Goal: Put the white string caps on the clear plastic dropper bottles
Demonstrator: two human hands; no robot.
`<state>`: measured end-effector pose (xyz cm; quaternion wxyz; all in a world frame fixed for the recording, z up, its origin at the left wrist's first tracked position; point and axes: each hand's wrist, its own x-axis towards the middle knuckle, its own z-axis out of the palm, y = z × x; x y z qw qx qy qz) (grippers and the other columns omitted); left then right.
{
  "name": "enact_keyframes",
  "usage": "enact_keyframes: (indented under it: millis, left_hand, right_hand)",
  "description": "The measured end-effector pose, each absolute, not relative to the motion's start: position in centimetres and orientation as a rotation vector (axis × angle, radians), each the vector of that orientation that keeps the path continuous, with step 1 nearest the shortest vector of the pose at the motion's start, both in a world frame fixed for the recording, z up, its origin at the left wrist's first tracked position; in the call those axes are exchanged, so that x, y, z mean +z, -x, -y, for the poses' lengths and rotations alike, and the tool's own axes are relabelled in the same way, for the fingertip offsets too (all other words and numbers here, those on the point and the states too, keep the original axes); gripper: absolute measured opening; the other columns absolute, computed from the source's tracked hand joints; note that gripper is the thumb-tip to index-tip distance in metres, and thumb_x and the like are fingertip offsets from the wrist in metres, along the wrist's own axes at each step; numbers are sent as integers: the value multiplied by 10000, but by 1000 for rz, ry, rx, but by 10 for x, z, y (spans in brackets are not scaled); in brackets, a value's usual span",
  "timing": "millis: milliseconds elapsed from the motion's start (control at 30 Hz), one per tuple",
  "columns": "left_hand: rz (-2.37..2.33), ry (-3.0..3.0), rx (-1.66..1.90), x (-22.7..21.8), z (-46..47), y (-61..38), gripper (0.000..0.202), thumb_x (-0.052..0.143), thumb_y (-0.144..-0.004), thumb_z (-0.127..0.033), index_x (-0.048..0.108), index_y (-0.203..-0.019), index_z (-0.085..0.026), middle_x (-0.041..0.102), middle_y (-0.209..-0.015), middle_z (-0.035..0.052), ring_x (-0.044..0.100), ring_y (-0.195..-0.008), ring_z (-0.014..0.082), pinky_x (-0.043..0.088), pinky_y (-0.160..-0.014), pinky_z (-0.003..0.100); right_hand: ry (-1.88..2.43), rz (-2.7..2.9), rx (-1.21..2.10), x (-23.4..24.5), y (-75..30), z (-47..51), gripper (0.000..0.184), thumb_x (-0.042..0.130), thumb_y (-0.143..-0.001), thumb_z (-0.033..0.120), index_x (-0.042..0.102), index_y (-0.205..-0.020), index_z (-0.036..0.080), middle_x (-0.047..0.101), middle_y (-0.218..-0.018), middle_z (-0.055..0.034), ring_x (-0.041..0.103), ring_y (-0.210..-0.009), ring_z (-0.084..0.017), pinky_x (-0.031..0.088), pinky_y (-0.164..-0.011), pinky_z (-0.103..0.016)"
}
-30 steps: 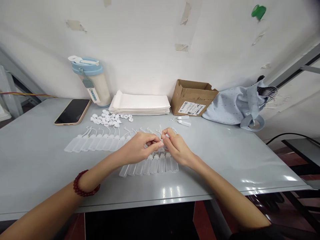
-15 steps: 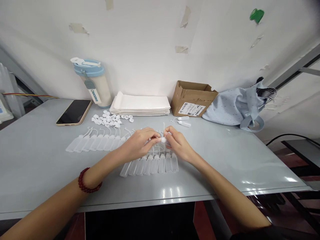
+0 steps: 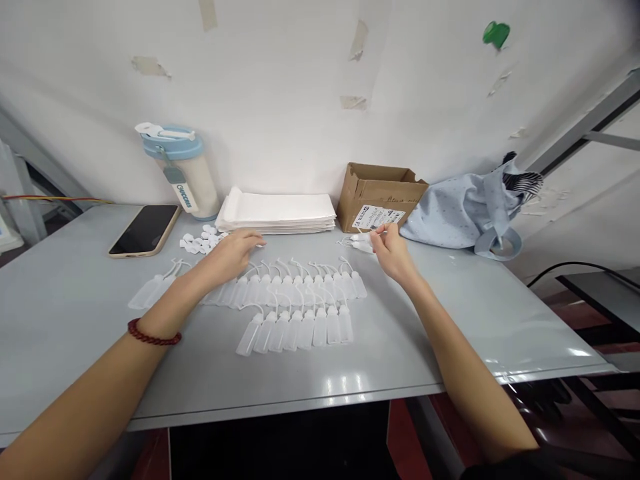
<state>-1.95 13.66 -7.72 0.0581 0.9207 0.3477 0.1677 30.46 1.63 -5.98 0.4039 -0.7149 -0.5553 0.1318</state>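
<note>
The open left hand point(image 3: 227, 259) sits just beside a heap of small white plastic caps point(image 3: 200, 243); the right hand point(image 3: 393, 254) pinches a thin white plastic tube point(image 3: 381, 231); two rows of translucent squeeze bottles point(image 3: 295, 330) lie on the pale grey table point(image 3: 65, 313), the left forearm point(image 3: 170, 300) hiding part of the back row; a brown cardboard box point(image 3: 377, 197) stands behind.

From my remote view, the translucent plastic squeeze bottles point(image 3: 305, 330) look matt and faintly frosted, and the small white plastic caps point(image 3: 197, 243) look smooth. The pale grey table top point(image 3: 500, 333) shines glossy. Behind sit a rough brown corrugated cardboard box point(image 3: 380, 197), a soft pale-blue cloth bag point(image 3: 455, 217) and a stack of matt white paper sleeves point(image 3: 275, 213).
</note>
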Motion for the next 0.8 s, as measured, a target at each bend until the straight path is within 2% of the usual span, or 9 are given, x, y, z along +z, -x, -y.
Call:
enact_keyframes:
  millis: [200, 333, 467, 633, 733, 800]
  left_hand:
    - [-1052, -2782, 422, -79, -136, 17, 412, 361, -696, -132, 678, -955, -177, 649, -1183, 97, 578, -1123, 264, 435, -996, 426]
    - [-1062, -2766, 424, -77, -136, 17, 383, 359, -722, -162, 681, -929, -188, 665, -1153, 92, 604, -1080, 262, 439, -984, 416]
    - [-1064, -2737, 435, -74, -134, 17, 365, 344, -777, -208, 681, -911, -176, 683, -1103, 104, 629, -1022, 268, 455, -947, 410]
    - [-1082, -2710, 442, -74, -134, 18, 352, 348, -793, -233, 678, -912, -204, 712, -1028, 79, 641, -985, 258, 470, -909, 389]
    - [-1108, -2699, 447, -75, -134, 19, 356, 353, -783, -226, 679, -922, -190, 710, -1031, 94, 642, -977, 267, 465, -903, 394]
    - [-1133, -2691, 451, -75, -134, 19, 362, 351, -778, -224, 681, -923, -185, 711, -1022, 99, 644, -967, 272, 466, -892, 396]
  right_hand:
    - [1862, 1541, 384, -75, -310, -22, 182, 455, -843, 352, 339, -907, 227, 513, -685, 11, 480, -600, -187, 377, -604, -320]
    - [1832, 1565, 295, -84, -314, -28, 176, 441, -847, 329, 347, -941, 214, 545, -878, -70, 520, -806, -218, 407, -726, -355]
    - [1785, 1593, 213, -91, -317, -37, 153, 412, -844, 255, 363, -982, 211, 536, -1050, -124, 492, -1004, -235, 392, -869, -393]
    - [1734, 1650, 167, -85, -320, -38, 274, 413, -821, 174, 382, -1092, 193, 552, -1163, -144, 448, -1142, -253, 340, -982, -434]
    - [1734, 1661, 153, -71, -320, -29, 266, 430, -827, 190, 429, -1093, 193, 540, -1205, -147, 455, -1142, -274, 342, -974, -466]
    - [1733, 1714, 209, -58, -318, -19, 190, 465, -828, 226, 489, -1014, 198, 582, -1124, -125, 525, -1041, -267, 398, -902, -449]
